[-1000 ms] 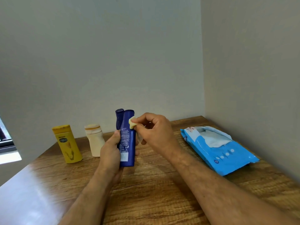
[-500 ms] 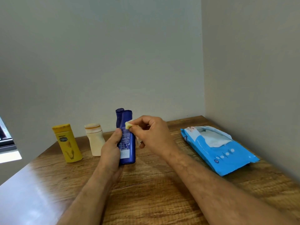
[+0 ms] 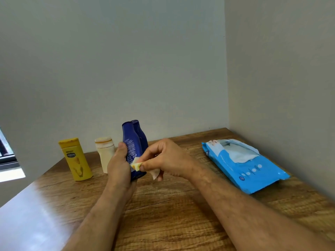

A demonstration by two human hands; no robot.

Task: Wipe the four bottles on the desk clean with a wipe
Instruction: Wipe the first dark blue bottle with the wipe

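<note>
Grainy wooden desk in a plain grey corner.
Left hand grips a glossy dark-blue bottle; right hand pinches a crumpled wipe against its lower label. Right of the hands, a soft blue wipes pack lies open, white sheet showing.

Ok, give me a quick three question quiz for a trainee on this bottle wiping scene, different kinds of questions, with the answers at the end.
1. True or false: the left hand grips the held blue bottle.
2. Which hand pinches the wipe? A) left B) right C) neither
3. Fill in: the blue wipe pack lies on the desk to the ____ of the hands.

Key:
1. True. A second blue bottle stands right behind it.
2. B. The right hand presses the wipe low on the held bottle.
3. Right. The yellow bottle and cream bottle stand on the left.
</note>
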